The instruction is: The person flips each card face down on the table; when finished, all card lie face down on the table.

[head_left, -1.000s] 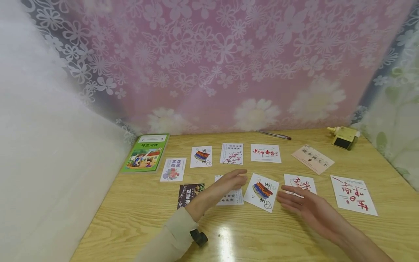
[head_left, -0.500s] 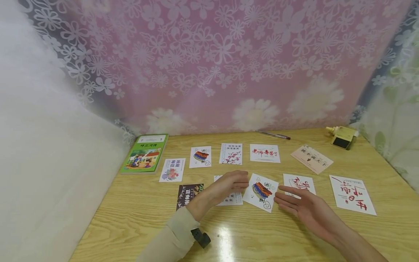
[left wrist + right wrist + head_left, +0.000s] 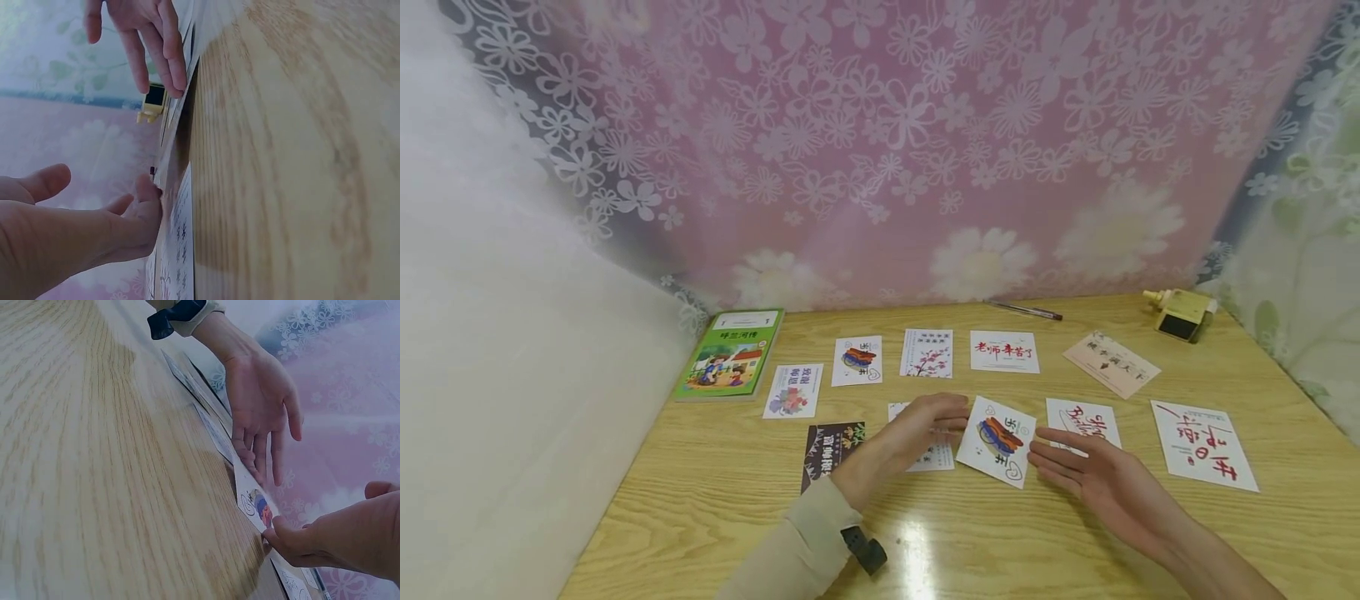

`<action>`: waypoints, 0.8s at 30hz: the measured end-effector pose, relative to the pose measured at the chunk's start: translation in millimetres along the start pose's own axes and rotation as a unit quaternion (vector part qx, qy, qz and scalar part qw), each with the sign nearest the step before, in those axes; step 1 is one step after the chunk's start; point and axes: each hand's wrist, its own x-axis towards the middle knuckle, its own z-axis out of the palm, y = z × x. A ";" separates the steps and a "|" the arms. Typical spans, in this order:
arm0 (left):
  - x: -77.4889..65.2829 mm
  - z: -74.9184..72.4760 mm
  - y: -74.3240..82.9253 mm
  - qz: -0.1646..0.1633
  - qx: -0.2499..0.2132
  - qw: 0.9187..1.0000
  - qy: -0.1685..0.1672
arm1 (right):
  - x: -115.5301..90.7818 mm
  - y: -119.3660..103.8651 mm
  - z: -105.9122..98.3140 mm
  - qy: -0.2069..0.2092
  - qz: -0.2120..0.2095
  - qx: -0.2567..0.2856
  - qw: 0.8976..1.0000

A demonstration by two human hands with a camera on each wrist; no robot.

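A white card with a colourful drawing is flanked by both hands, and its near edge looks slightly raised off the wooden table. My left hand reaches its fingertips to the card's left edge, fingers straight and bent at the knuckles, above a card with lines of writing that it partly hides. On the opposite side, my right hand touches the right edge with extended fingers, palm facing the card. The right wrist view shows the drawn card between the two sets of fingertips. Neither hand curls round it.
Several other cards lie around, among them a dark card, a red-lettered card, a pink card and a large card. Farther back are a green book, a pen and a yellow bottle-like object.
The drawn card's near corner has shifted slightly and seems a little higher. Both hands stay almost in place beside it, while the whole head view drifts slightly.
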 end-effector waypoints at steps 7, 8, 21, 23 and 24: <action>4.6 3.5 -5.7 0.019 0.024 0.999 0.014 | -0.2 2.0 -0.9 -0.006 -0.006 -0.005 1.000; 5.2 4.3 -6.3 0.018 0.021 1.000 0.014 | 0.1 2.5 -0.9 -0.008 -0.006 -0.004 1.000; 4.3 8.4 -11.1 0.021 0.013 0.999 0.020 | 3.5 5.3 0.5 0.097 0.017 -0.124 0.987; 3.4 7.1 -10.8 0.021 0.016 0.999 0.027 | 5.0 5.1 0.2 0.120 0.020 -0.151 0.981; 3.1 6.6 -10.6 0.023 0.015 0.999 0.030 | 5.9 4.9 0.1 0.128 0.019 -0.159 0.979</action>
